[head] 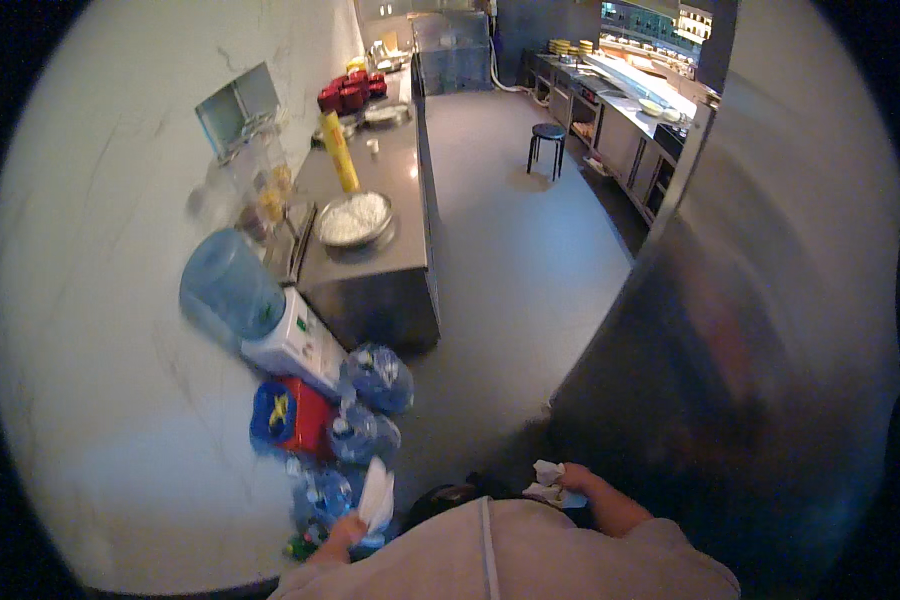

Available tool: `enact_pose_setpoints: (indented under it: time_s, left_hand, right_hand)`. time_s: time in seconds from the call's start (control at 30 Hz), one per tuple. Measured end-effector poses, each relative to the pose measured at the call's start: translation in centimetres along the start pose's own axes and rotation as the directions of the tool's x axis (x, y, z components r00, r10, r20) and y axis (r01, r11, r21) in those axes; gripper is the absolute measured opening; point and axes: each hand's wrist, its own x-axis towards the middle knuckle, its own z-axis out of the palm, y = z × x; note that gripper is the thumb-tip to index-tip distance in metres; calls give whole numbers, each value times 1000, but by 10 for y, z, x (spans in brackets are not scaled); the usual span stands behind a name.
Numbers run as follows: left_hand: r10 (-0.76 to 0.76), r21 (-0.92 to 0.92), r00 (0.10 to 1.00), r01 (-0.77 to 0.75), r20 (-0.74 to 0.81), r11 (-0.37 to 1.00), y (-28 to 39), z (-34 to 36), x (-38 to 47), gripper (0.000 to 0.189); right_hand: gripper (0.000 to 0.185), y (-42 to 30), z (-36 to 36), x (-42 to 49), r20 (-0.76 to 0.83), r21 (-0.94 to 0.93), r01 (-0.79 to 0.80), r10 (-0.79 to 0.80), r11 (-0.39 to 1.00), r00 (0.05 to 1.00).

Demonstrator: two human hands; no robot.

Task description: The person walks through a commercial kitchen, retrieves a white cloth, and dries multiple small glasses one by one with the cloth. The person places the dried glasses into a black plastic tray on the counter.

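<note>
My left hand (347, 531) grips a folded white paper or cloth (376, 495), held low beside my body. In my right hand (577, 478) is a crumpled white paper or cloth (547, 480), bunched with loose ends sticking out. Below and beside the left hand stand large clear plastic water bottles (364, 431) on the floor. The steel panel (690, 375) rises close to my right hand. Whether the two white pieces are paper or fabric cannot be told.
A water dispenser (296, 341) with a blue jug (232, 285) stands at the left wall, near a red box (309, 416). A steel counter (390, 259) carries a bowl of white powder (355, 218). Grey floor (502, 300) runs toward a black stool (548, 132).
</note>
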Motion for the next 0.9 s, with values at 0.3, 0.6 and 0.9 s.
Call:
enact_pose_setpoints:
  time_s: [0.3,0.6,0.9]
  left_hand:
    - [-7,22,969,2,246,1000,70,-124,242,31]
    - [54,-430,886,-276,-460,860,304,-561,562,19]
    - [-94,-181,300,-277,-949,944,327,-973,718,9]
  right_hand:
    - [47,-129,-254,307,-38,238,170,-166,956,985]
    - [43,-75,-435,557,-256,280,-127,202,952,945]
    - [46,-80,-630,843,-159,253,-269,315,929,936]
